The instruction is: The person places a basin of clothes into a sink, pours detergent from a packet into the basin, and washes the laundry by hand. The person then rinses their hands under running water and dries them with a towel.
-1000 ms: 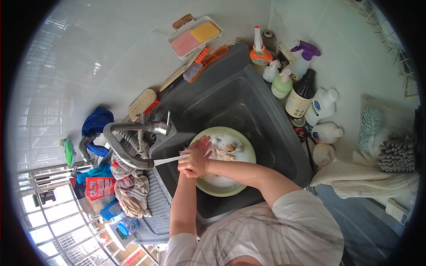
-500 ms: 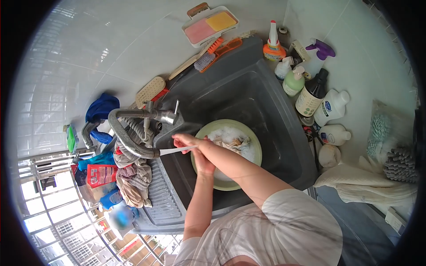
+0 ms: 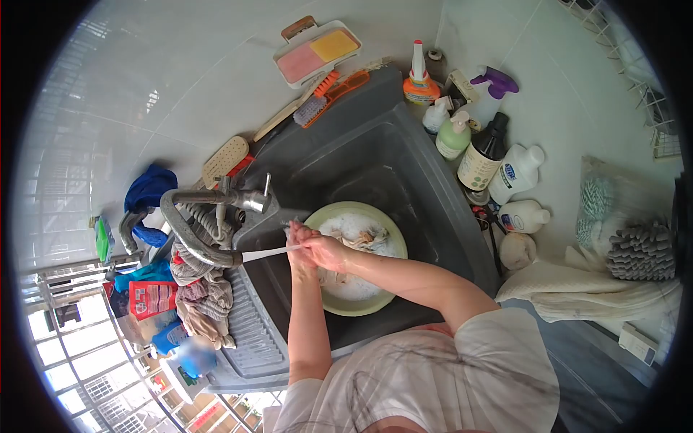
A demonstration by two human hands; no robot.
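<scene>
Water runs from the metal faucet [image 3: 209, 252] onto my two hands, which touch each other at the sink's left side. My left hand [image 3: 299, 244] has its fingers stretched up and holds no object. Against it lies my right hand [image 3: 326, 254], wet and open, with no object in it; some of its fingertips are hidden where the hands overlap. Just right of them, partly behind my right forearm, a pale green basin [image 3: 399, 245] holds suds and a light cloth [image 3: 368, 239].
The basin stands in a dark grey sink [image 3: 361, 155]. Brushes [image 3: 336, 97] and a soap tray [image 3: 317, 52] are at its back edge, bottles [image 3: 482, 155] along its right. Crumpled cloths [image 3: 206, 307] lie on the ridged drainboard [image 3: 256, 335] at left.
My right hand, which reached past my left across the stream half a second ago, has drawn back against it. The view has shifted, moving the whole scene slightly left.
</scene>
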